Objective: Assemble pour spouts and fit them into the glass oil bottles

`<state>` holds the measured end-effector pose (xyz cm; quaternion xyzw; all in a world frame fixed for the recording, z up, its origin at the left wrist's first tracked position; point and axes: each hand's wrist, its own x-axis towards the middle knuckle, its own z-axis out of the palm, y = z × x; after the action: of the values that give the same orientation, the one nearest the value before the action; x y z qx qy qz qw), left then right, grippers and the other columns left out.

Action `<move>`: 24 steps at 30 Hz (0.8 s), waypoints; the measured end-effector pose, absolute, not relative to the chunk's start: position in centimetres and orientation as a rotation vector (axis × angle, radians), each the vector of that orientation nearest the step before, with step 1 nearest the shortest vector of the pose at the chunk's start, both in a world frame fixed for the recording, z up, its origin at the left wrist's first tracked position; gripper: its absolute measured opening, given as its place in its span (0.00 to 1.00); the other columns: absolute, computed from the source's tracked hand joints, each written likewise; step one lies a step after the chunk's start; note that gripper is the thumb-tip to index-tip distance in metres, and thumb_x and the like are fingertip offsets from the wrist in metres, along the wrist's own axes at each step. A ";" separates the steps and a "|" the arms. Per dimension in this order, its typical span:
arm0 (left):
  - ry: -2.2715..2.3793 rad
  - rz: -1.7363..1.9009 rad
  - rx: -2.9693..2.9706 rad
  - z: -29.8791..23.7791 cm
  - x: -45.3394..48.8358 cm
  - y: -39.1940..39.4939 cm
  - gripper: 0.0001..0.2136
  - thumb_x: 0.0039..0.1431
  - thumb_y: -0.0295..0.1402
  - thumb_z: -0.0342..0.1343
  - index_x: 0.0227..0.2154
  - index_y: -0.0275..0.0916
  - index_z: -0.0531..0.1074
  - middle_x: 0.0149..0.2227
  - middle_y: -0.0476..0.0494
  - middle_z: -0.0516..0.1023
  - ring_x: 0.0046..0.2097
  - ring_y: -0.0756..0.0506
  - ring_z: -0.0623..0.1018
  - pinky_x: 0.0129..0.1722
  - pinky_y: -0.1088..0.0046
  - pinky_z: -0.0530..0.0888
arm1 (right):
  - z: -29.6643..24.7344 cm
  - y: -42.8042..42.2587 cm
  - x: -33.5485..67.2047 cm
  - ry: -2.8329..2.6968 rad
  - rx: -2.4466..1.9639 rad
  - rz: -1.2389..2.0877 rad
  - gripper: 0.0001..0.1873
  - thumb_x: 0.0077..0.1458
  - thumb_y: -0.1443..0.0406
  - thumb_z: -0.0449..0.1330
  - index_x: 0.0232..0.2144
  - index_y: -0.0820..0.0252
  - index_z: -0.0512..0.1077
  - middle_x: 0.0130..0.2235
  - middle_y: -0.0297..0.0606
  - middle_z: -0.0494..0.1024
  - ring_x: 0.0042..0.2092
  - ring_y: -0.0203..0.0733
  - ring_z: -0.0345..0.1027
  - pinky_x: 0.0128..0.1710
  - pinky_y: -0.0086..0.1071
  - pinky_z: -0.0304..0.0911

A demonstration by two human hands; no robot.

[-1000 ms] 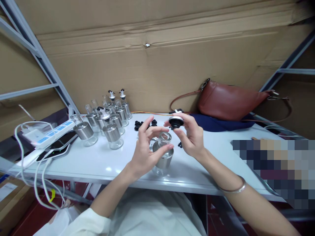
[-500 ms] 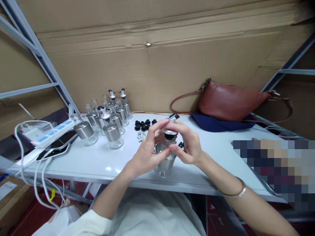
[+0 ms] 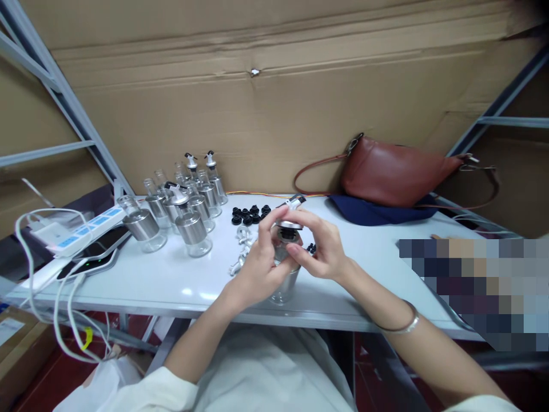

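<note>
My left hand [image 3: 257, 266] and my right hand [image 3: 319, 245] curl around the same pour spout, fingertips on its silver collar from both sides. The pour spout [image 3: 292, 216] has a black flip lid on top and a dark stopper below. Beneath it, a glass bottle [image 3: 283, 290] with a metal sleeve stands upright near the table's front edge. My fingers partly cover the bottle neck, so I cannot tell whether the stopper is inside it. Beside my left hand lie several clear and silver spout parts [image 3: 243, 234]. Small black pieces [image 3: 311, 248] sit just past my right hand.
Several bottles [image 3: 191, 229] stand at the left, some with spouts. Black stoppers [image 3: 251, 215] lie in a group behind my hands. A power strip [image 3: 92, 232] with white cables is at far left. A brown leather bag [image 3: 390, 174] rests on dark blue cloth [image 3: 373, 212]. Cardboard [image 3: 257, 126] backs the table.
Both hands remain around the pour spout at the bottle. My left hand has shifted slightly right, uncovering more of the silver parts beside it. The whole view has moved a little.
</note>
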<state>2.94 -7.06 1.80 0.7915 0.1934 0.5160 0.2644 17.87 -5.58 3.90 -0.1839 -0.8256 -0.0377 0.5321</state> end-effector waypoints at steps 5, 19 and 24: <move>0.494 1.400 2.092 1.0 3.1 -7.1 0.32 0.65 0.37 0.49 0.62 0.49 0.33 0.54 0.34 0.66 0.39 0.48 0.78 0.43 0.66 0.78 | 3.4 -5.3 17.7 -1.988 -0.420 -0.034 0.23 0.58 0.58 0.54 0.54 0.55 0.57 0.48 0.44 0.74 0.42 0.44 0.73 0.35 0.35 0.71; 0.474 1.267 1.924 2.2 2.6 -7.5 0.19 0.62 0.26 0.50 0.48 0.46 0.46 0.46 0.43 0.69 0.47 0.48 0.74 0.48 0.64 0.71 | 3.6 -5.2 17.3 -1.926 -0.298 -0.012 0.19 0.59 0.62 0.53 0.53 0.54 0.59 0.41 0.38 0.72 0.27 0.33 0.64 0.22 0.28 0.64; 0.496 1.221 1.882 2.5 2.5 -7.6 0.20 0.61 0.29 0.53 0.48 0.46 0.46 0.45 0.43 0.70 0.47 0.47 0.74 0.49 0.65 0.69 | 3.3 -5.2 17.4 -1.889 -0.284 0.020 0.19 0.59 0.64 0.55 0.53 0.54 0.60 0.32 0.33 0.70 0.22 0.33 0.60 0.20 0.29 0.62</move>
<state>2.46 -7.58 2.49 0.7472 0.1970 0.4847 0.4099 17.43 -5.16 3.27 -0.1213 -0.8072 0.0086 0.5776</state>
